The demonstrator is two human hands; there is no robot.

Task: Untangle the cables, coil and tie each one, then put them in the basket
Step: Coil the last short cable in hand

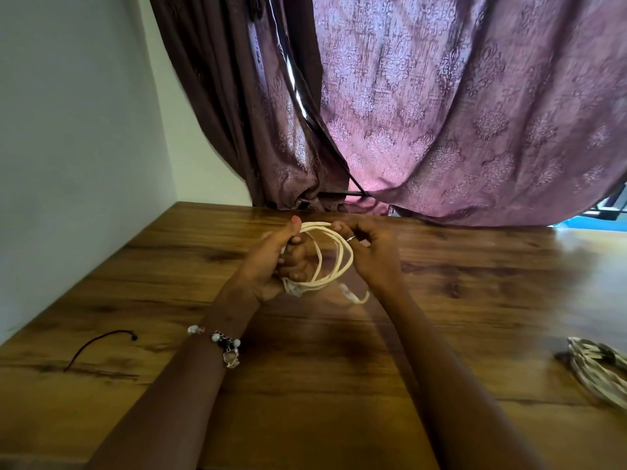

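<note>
While both hands work above the middle of the wooden counter (441, 300), a white cable (334, 256) hangs between them in several loose loops. The left hand (274, 262) has its fingers curled round the left side of the coil, with the thumb raised along the top strand and the bundled strands passing through the palm. The right hand (369, 252), which wears a ring, pinches the far, upper part of the loops between thumb and fingertips, its other fingers bent inward. One blurred end of the white cable (353, 295) dangles just below the coil, close to the right wrist and a little above the counter surface; whether it touches the wood cannot be told.

A beaded bracelet (225, 344) sits on the left forearm. Near the left edge of the counter lies a thin dark cable (98, 346), curved, well apart from the hands. At the near right edge of the view, a woven basket (597, 371) shows only in part, also well apart from the coil. Beyond the far edge of the counter hang purple patterned curtains (458, 113), and a pale wall (74, 147) stands on the left.
</note>
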